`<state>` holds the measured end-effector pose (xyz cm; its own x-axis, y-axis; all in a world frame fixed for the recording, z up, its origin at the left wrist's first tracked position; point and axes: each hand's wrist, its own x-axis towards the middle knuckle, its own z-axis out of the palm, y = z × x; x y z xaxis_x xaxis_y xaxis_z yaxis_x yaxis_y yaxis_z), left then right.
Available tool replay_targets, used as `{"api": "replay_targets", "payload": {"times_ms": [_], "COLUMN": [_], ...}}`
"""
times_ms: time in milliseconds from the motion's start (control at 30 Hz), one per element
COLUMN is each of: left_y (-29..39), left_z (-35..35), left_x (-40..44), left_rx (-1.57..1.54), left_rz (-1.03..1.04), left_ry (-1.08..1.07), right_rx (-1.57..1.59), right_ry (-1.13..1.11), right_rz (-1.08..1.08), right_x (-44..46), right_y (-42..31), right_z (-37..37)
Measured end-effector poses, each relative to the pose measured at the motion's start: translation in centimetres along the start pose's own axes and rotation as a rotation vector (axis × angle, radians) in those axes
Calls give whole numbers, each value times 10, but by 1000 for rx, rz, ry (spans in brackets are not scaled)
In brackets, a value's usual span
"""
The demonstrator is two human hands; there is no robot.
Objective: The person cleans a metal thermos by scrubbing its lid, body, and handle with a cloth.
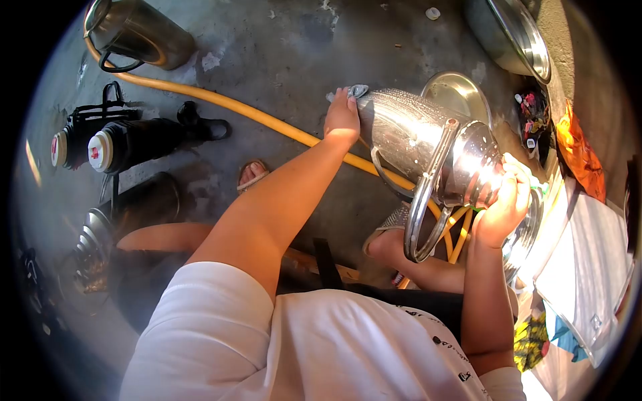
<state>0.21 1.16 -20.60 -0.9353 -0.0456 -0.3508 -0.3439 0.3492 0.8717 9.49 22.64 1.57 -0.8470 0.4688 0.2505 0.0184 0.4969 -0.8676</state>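
A shiny steel milk can (pixel 408 127) lies tilted in front of me, its base to the upper left and its stepped neck to the lower right. Its side is wet, with whitish streaks like suds. A thick bail handle (pixel 422 210) hangs across its shoulder. At the base end, my left hand (pixel 342 119) is closed on a crumpled grey scrubbing cloth (pixel 358 91), pressed to the can. My right hand (pixel 503 204) grips the can at its neck; some fingertips are hidden in the glare. Something green shows beside that hand, too small to name.
A yellow hose (pixel 261 119) crosses the floor under the can. Another steel can (pixel 144 37) stands upper left, above black flasks (pixel 150 139) and a stepped-neck can (pixel 130 207). Steel basins (pixel 511 40) and a round steel dish (pixel 461 93) are on the right, near an orange bag (pixel 580 154).
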Motion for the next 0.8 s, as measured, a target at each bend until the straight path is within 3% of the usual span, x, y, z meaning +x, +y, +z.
{"api": "replay_targets", "payload": {"times_ms": [33, 100, 167, 300, 400, 467, 500, 567, 633, 700, 767, 800], "left_y": [5, 12, 54, 109, 101, 67, 49, -5, -20, -14, -1, 4], "left_z": [3, 13, 11, 0, -11, -1, 0, 8, 13, 23, 26, 26], "left_x": [-6, -27, -56, -93, -87, -66, -58, -34, -22, -10, -8, -12], "left_rx": [-47, -57, -292, -229, -210, -238, -341, -218, -204, -348, -356, -279], "left_rz": [-29, 161, 286, 637, 781, 634, 394, 174, 106, -158, -211, -12], "left_ry": [74, 81, 4, -142, -249, -112, -109, -44, -17, 92, 118, 84], "right_rx": [20, 69, 158, 152, 107, 114, 124, 153, 165, 111, 163, 184], "right_ry": [-6, 22, 175, 151, 137, 122, 115, 106, 108, 92, 162, 166], "right_rz": [3, 124, 284, 335, 335, 353, 366, 365, 358, 282, 223, 275], "right_x": [1, 5, 11, 13, 14, 15, 15, 15, 14, 16, 17, 17], "right_y": [-2, -4, -17, -14, -11, -10, -10, -10, -12, -14, -20, -24], "right_z": [2, 1, 10, 5, 2, -2, -1, 2, 7, 14, 25, 25]}}
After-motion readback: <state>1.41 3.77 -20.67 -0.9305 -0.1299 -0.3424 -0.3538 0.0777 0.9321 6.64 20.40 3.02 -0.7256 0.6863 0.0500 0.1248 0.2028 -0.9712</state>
